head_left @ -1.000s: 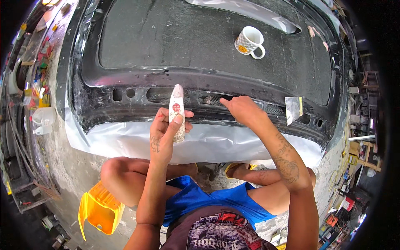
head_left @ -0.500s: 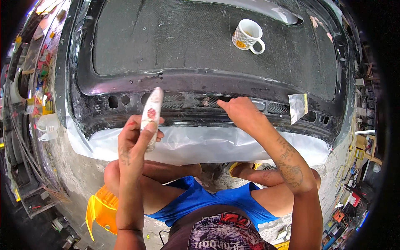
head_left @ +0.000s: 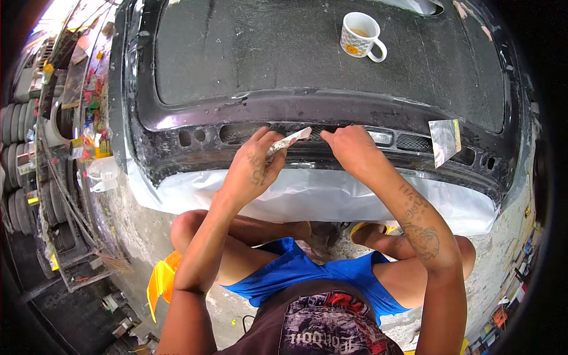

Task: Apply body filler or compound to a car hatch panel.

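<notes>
In front of me lies a large black car hood (head_left: 204,112), with its underside up. My left hand (head_left: 254,161) is closed around a long, slim, off-white tool (head_left: 290,141) with red stains; its exact kind is unclear. The tool's narrow end points right, over a slot along the hood's near edge. Just right of that tip, my right hand (head_left: 353,149) is closed with its fingers curled at the same slotted edge. Whatever its fingers may pinch is hidden. A small silvery sheet (head_left: 444,143) stands at the edge, farther right.
A white patterned mug (head_left: 359,36) with brown liquid stands on the hood's textured middle. Clear plastic sheeting (head_left: 349,198) hangs along the near edge. A translucent jug (head_left: 103,174) is on the floor at left, near cluttered racks and stacked tyres (head_left: 18,127). Something yellow (head_left: 161,284) lies beside my left leg.
My left hand has moved right and forward to the slotted edge, tipping the upright tool over toward the right hand. The right hand stays at the slot. The view has shifted slightly.
</notes>
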Demonstrator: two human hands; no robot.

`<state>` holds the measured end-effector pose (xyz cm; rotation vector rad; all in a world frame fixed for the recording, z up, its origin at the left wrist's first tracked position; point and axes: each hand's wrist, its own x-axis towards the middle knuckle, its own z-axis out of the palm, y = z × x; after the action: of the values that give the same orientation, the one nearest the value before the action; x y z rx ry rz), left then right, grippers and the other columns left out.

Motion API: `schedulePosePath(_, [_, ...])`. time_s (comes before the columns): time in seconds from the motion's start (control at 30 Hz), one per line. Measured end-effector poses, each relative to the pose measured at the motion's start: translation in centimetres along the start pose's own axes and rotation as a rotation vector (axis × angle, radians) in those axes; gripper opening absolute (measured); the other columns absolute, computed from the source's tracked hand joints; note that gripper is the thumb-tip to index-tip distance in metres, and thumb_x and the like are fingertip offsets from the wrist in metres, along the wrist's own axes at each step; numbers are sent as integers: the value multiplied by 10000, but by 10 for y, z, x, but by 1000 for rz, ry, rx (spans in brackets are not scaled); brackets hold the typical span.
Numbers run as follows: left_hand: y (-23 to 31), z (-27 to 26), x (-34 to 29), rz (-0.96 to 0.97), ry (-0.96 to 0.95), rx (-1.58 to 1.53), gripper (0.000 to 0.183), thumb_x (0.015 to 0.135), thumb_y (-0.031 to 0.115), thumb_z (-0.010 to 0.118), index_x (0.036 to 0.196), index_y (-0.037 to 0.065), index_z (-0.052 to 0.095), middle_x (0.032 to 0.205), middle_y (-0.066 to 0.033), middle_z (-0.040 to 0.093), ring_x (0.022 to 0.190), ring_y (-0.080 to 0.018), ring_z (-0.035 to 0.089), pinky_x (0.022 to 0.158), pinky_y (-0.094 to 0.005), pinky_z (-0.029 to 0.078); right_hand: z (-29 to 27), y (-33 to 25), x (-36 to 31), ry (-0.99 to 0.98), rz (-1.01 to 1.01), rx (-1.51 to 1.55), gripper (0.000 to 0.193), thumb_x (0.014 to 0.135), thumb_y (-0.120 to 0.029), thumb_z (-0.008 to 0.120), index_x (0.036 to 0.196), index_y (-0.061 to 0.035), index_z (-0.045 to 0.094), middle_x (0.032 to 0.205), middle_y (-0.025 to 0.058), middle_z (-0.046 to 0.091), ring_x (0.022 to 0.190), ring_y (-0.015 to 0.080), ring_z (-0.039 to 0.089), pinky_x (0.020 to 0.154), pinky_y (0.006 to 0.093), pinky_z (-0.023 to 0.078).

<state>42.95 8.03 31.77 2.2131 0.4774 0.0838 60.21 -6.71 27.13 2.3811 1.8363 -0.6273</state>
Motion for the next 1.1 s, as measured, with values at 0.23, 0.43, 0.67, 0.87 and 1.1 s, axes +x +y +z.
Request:
schedulePosePath(0.23, [-2, 6, 14, 187, -31, 268, 152, 846, 28, 594, 992, -14, 606, 919, -168, 541, 818, -378, 575, 700, -444, 472, 8, 1, 1, 36, -34, -38, 326, 875, -51, 538, 1179, -119, 635, 774, 114, 680, 756, 291, 690, 673, 414, 552])
schedulePosePath(0.43, [-10, 22, 21, 265, -2, 414, 125, 810, 25, 601, 926, -16, 584, 945, -176, 523, 847, -391, 578, 745, -459, 485, 12, 4, 1, 86, -54, -26, 221, 878, -90, 525, 1065, -106, 643, 845, 127, 701, 824, 321, 694, 724, 444, 554])
schedulePosePath(0.67, [-17, 32, 24, 294, 8, 595, 95, 804, 30, 608, 892, -3, 590, 1008, -144, 511, 889, -331, 577, 742, -431, 509, 7, 8, 4, 53, -82, -111, 318, 926, -92, 497, 1217, -124, 622, 850, 137, 694, 805, 322, 692, 709, 426, 563])
schedulePosePath(0.87, [-17, 42, 23, 302, 74, 646, 129, 837, 61, 584, 948, 27, 639, 1024, -138, 512, 908, -311, 572, 764, -412, 504, 6, 7, 3, 1, -72, -111, 387, 915, -68, 494, 1281, -140, 593, 969, 148, 691, 892, 328, 685, 775, 427, 562])
schedulePosePath(1.1, [-17, 47, 24, 287, 109, 666, 242, 809, 65, 599, 1034, 93, 682, 1051, -139, 517, 950, -307, 560, 819, -419, 492, 0, 4, 3, -60, -58, -115, 592, 809, 73, 513, 1371, -111, 518, 965, 198, 680, 916, 362, 662, 804, 444, 537])
